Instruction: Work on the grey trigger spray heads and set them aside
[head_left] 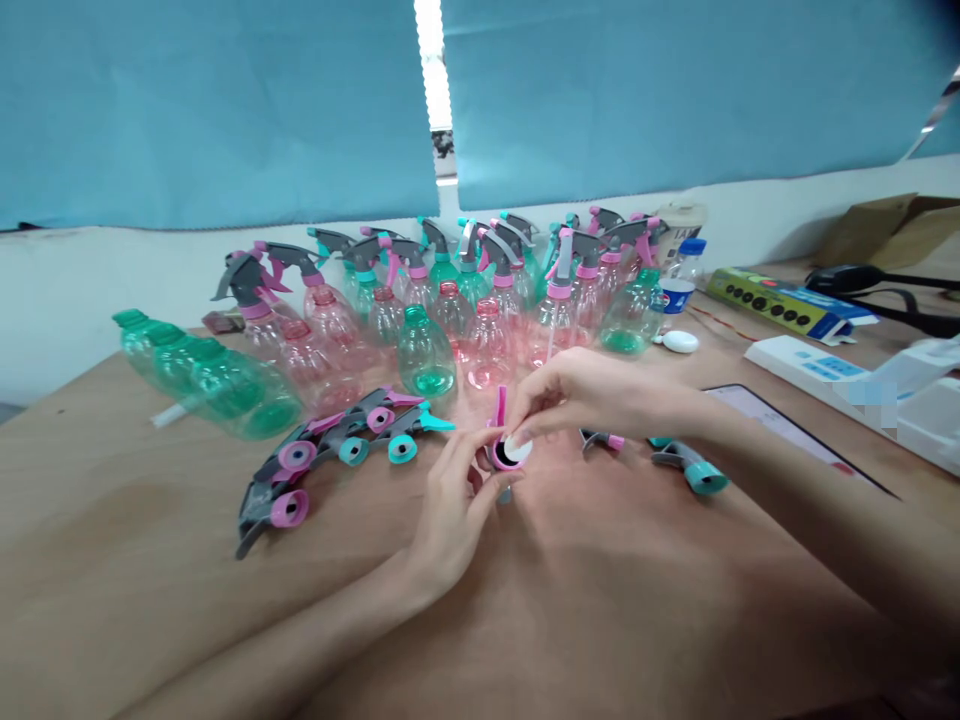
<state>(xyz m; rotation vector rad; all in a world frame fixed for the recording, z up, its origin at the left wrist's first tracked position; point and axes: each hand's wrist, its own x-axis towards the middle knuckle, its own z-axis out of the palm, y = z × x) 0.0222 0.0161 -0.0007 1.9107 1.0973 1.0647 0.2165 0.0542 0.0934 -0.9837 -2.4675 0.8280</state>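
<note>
Presently, just above the worktop (600,600), the left hand (450,510) fingers clasp a pink sprayer head (498,458); the right hand (592,395) fingers pinch a white disc (517,449) at its collar. Judged light, stiff and slippery; the collar looks the best hold.

1. Along the tabletop's (600,620) far edge: standing spray bottles (487,300).
2. Toward its left edge: lying bottles (210,375).
3. Before those, left of centre: loose trigger heads (337,455).
4. Right of centre: two more trigger heads (686,465).
</note>
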